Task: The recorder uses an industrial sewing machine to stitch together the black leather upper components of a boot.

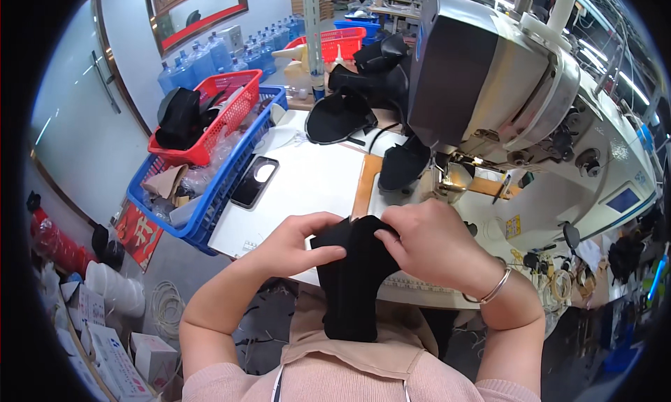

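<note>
Holding flared, matte-black fabric piece (351,290)
Pinching with left hand (302,245) and right hand (435,240) nearly closed (far-side grip hidden); possibly risking skewing through uneven pulling.

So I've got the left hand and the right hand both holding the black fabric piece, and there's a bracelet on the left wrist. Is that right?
Not quite: the head view shows the bracelet on the right wrist. The left hand and right hand are indeed both holding the black fabric piece.
</note>
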Demonstrator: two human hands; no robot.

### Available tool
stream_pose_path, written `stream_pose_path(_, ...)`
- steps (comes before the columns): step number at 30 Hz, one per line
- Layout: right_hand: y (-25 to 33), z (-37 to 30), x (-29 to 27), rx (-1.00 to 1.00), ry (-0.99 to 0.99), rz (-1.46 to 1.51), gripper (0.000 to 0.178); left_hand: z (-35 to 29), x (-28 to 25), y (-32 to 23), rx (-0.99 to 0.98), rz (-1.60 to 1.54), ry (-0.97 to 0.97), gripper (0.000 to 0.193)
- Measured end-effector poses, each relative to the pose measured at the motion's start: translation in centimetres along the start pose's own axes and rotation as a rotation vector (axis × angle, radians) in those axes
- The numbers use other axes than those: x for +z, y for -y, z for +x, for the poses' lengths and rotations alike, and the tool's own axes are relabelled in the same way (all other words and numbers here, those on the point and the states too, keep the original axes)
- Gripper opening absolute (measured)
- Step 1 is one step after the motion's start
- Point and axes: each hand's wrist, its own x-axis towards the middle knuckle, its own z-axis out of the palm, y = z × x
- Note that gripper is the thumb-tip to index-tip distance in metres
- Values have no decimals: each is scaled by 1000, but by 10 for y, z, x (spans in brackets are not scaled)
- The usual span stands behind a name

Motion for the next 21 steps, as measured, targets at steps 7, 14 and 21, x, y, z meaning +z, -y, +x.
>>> stream_pose_path(7,-27,-14,-3,160,69,211,18,31,29,10,10,-174,60,44)
stream_pose_path(14,-37,-9,15,50,55,256,23,32,38,24,-30,-201,-70,30)
stream_pose_path(21,-35,-7,14,-157,41,204,24,25,29,33,-67,-230,-53,17)
